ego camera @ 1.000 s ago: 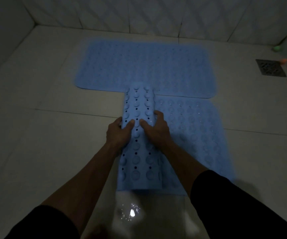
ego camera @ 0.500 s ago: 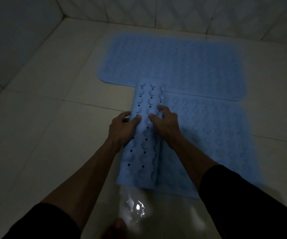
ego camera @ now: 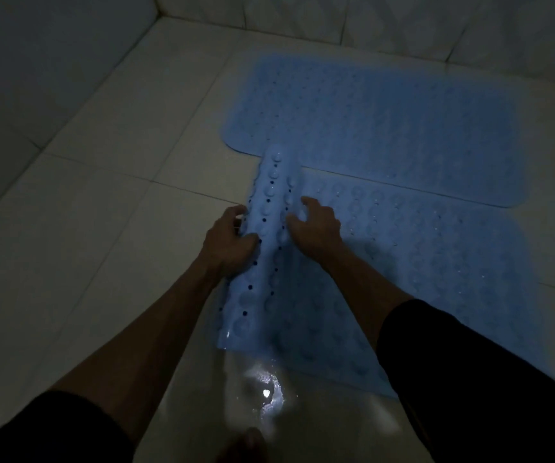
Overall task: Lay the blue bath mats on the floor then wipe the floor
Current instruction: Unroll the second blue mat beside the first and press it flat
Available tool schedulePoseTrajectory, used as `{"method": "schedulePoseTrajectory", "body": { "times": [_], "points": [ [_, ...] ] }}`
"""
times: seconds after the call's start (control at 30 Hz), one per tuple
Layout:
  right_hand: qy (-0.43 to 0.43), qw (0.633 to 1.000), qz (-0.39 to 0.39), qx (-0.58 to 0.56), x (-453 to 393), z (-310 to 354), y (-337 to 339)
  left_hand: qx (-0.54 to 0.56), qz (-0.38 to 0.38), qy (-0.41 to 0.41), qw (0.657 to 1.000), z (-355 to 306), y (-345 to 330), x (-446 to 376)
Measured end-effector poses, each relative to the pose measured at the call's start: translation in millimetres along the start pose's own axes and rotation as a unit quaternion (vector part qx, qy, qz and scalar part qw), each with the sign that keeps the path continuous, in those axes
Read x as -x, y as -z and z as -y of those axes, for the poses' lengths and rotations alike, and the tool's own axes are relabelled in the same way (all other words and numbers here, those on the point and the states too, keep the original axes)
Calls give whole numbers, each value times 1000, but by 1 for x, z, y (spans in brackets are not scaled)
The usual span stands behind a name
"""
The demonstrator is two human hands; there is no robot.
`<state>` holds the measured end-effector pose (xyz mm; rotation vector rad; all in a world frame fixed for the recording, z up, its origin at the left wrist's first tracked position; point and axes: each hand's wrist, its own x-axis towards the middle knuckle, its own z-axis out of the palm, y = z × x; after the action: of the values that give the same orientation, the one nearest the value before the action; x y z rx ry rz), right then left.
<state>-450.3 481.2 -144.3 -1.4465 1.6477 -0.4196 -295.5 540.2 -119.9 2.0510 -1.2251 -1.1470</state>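
The room is so dim that the far bath mat (ego camera: 386, 128) shows only as a soft blue blur, its bumps barely readable. On the near bath mat (ego camera: 419, 262), the left strip is rolled over, hiding the floor (ego camera: 85, 245) beneath, and the near right corner disappears behind a dark sleeve (ego camera: 469, 379). The left hand (ego camera: 227, 242) has its fingertips tucked under the rolled edge, out of sight. At the bottom edge a dark rounded shape (ego camera: 242, 446), perhaps a foot, is cut off and too murky to tell.
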Motion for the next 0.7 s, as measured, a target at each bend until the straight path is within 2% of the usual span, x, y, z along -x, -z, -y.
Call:
{"method": "schedulePoseTrajectory", "body": {
  "times": [0.1, 0.17, 0.3, 0.5, 0.57, 0.7],
  "points": [
    [26, 995, 59, 80, -5, 7, -5, -2, 12, -39, 999, 5, -4, -3],
    [42, 991, 79, 100, -9, 8, -6, -59, 20, -66, 996, 10, -8, -13],
    [74, 986, 65, 136, -13, 7, -6, -128, -9, -40, 991, 19, -6, -24],
    [69, 973, 57, 213, -20, -2, -10, -216, -69, -37, 973, 21, 5, -25],
    [76, 968, 62, 232, -21, -5, -12, -250, -80, -59, 963, 28, 7, -29],
    [98, 958, 58, 263, -20, -9, -12, -241, -107, -35, 964, 33, 15, -35]
  ]
}}
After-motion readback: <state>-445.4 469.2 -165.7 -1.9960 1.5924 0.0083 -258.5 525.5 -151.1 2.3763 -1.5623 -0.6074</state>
